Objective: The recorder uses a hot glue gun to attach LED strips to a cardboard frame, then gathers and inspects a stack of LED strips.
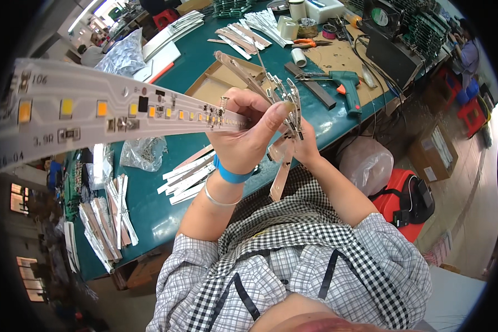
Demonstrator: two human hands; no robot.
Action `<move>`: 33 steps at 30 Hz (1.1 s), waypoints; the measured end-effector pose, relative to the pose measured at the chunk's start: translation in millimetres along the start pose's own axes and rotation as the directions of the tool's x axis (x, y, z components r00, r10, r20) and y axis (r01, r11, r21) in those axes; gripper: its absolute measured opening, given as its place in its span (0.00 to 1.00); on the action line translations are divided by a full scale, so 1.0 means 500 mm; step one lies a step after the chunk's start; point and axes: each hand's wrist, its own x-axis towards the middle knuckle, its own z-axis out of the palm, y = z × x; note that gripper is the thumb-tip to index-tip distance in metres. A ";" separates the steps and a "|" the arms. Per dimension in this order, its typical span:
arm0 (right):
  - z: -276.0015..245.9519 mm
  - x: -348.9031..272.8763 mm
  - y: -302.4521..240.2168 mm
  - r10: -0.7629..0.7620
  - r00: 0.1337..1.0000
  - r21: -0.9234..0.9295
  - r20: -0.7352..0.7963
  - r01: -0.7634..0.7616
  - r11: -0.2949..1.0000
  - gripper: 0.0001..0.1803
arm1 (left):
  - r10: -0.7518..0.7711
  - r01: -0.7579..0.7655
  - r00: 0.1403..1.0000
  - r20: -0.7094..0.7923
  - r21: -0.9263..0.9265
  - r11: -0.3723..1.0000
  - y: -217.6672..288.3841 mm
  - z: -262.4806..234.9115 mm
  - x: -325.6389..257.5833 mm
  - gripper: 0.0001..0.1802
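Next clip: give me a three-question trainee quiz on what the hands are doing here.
1. True or false: the left hand grips a long white LED strip.
2. What does the right hand hold? A) glue gun B) bundle of narrow metal strips C) scissors
3. Fill in: the green glue gun lies on the ___ worktable.

Key: 1 true; 2 B, the bundle of strips; 3 green.

Green glue gun (pixel 346 84), red stool (pixel 164 18)
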 end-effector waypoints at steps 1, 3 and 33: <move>0.000 0.000 -0.003 0.022 1.000 0.013 0.004 -0.022 1.000 0.22 | 0.022 -0.022 1.000 0.009 -0.012 1.000 -0.002 0.000 0.001 0.12; -0.001 -0.002 -0.001 0.036 0.999 0.013 0.011 -0.037 0.999 0.22 | 0.008 -0.008 1.000 0.008 -0.034 0.999 0.001 0.003 0.000 0.12; 0.006 -0.004 -0.021 0.036 0.998 -0.123 -0.058 -0.043 0.992 0.13 | -0.194 0.200 0.966 -0.171 0.020 0.979 -0.048 -0.053 -0.056 0.33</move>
